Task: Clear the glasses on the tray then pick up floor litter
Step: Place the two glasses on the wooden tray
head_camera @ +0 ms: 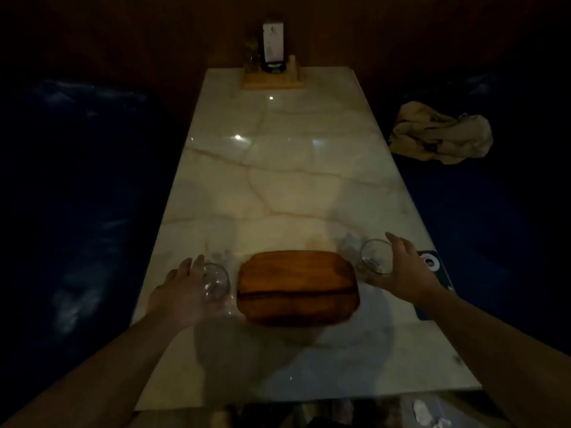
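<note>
1. Nearest me, at the bottom edge past the table's end, pale scraps [423, 410] lie on the dim floor; I judge these may be the litter, though they are too dark to be sure

2. My left hand [182, 291] is wrapped around the left glass [216, 281], fingers curled over its far side and thumb side hidden; the glass sits upright just beside the tray's left edge, and I cannot tell if it rests on the table or is lifted

3. My right hand [404, 270] cups the right glass [375, 257] from its outer side, fingers reaching over the rim; this glass also stands upright, just off the tray's right end

4. The wooden tray [296, 285] lies between the two glasses with its long axis running left to right, bare on top; each glass lies inward from its hand, so I judge the coming move is a short sweep toward the middle and down onto the wood, one hand per end

5. Just beyond my right hand a dark card with a white ring [431, 262] lies at the table's edge, close enough to brush

6. The marble table [293, 168] beyond is open, nothing blocking

7. On the right seat, a crumpled cloth [441, 134]

8. At the far end, a wooden condiment holder [273, 78] with a menu card, well apart from my work
</note>
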